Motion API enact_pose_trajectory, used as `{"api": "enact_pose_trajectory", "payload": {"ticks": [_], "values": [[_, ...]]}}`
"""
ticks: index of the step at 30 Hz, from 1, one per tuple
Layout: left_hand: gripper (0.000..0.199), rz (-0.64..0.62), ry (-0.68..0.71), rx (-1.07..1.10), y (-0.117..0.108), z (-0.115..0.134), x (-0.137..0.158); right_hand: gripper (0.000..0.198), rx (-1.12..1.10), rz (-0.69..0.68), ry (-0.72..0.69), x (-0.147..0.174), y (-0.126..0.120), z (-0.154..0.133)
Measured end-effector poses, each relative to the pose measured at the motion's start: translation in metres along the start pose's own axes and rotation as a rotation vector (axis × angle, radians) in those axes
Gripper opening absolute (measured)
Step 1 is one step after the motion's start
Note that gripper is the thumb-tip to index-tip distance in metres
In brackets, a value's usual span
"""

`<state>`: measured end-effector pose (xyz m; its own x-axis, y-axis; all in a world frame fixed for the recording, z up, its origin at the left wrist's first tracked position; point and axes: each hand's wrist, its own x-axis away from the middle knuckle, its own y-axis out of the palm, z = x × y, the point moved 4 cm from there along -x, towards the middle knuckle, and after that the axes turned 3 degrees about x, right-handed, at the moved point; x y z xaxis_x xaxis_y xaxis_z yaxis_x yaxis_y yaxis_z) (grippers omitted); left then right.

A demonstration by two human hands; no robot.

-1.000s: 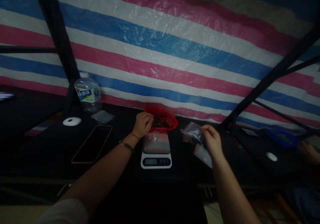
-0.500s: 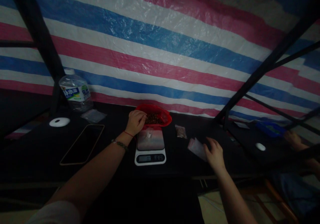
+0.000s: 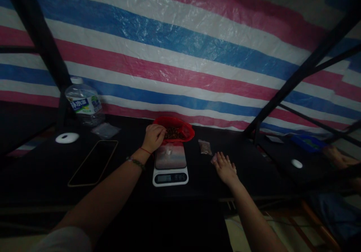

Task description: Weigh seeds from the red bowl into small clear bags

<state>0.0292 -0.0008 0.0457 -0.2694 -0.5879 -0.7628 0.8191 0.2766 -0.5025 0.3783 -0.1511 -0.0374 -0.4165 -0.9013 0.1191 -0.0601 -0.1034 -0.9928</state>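
My left hand (image 3: 155, 137) is at the left edge of a red bowl (image 3: 187, 133), its fingers curled together. Whatever those fingers hold, if anything, is too small or hidden to make out. Small brown pieces (image 3: 174, 133) lie in the bowl. In front of it stands a white kitchen scale (image 3: 170, 181) with a small clear object (image 3: 168, 151) on its plate. My right hand (image 3: 225, 168) lies flat with fingers spread over a plastic bag (image 3: 214, 159), most of which it covers. Just beyond, a small filled clear bag (image 3: 205, 147) rests on the black table.
At left are a phone (image 3: 93, 163), a white oval device (image 3: 67, 138), clear plastic bags (image 3: 105, 130) and a large plastic bottle (image 3: 84, 103). At right, another person's hand (image 3: 335, 156) is near a blue tray (image 3: 307, 144) and a white oval object (image 3: 296, 163).
My right hand has moved left and down flat onto the plastic bag, which showed more openly before. My left hand stays at the bowl's edge.
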Motion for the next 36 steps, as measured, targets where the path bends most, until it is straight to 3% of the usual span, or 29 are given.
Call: {"api": "enact_pose_trajectory", "payload": {"ticks": [3,8,10,13,16,19,21,23,25,27,29,36], "values": [[0.029,-0.008,0.004,-0.003,-0.001,0.001,-0.001,0.065,-0.025,0.081,0.06,-0.001,-0.013,-0.005],[0.028,0.0,0.011,0.007,-0.002,0.003,-0.001,0.062,-0.049,0.411,0.056,-0.004,-0.055,-0.027],[0.028,0.005,0.007,0.006,-0.002,0.003,-0.001,0.064,-0.036,0.39,0.01,-0.012,-0.064,-0.042],[0.028,-0.003,0.005,0.002,-0.002,0.003,-0.001,0.067,0.029,0.228,-0.037,-0.026,-0.066,-0.066],[0.029,-0.019,0.002,0.001,-0.001,0.003,0.0,0.052,0.084,0.16,-0.111,-0.037,-0.067,-0.086],[0.029,-0.017,-0.002,0.007,-0.002,0.003,-0.001,0.047,-0.011,0.215,-0.131,-0.044,-0.08,-0.096],[0.028,-0.008,-0.004,0.021,-0.002,0.004,-0.001,0.052,-0.16,0.346,-0.152,-0.045,-0.095,-0.103],[0.027,-0.004,0.004,0.055,-0.002,0.005,-0.002,0.056,-0.315,0.532,-0.279,-0.041,-0.112,-0.117],[0.025,-0.006,0.012,0.099,-0.002,0.006,-0.003,0.059,-0.425,0.671,-0.515,-0.032,-0.125,-0.14],[0.025,-0.005,-0.003,0.142,-0.002,0.006,-0.003,0.06,-0.467,0.717,-0.742,-0.022,-0.128,-0.165],[0.028,0.001,-0.033,0.178,-0.002,0.005,-0.001,0.061,-0.454,0.692,-0.876,-0.016,-0.124,-0.188],[0.027,-0.077,-0.104,0.181,0.001,0.0,-0.001,0.062,-0.444,0.599,-0.961,-0.024,-0.105,-0.221]]}}
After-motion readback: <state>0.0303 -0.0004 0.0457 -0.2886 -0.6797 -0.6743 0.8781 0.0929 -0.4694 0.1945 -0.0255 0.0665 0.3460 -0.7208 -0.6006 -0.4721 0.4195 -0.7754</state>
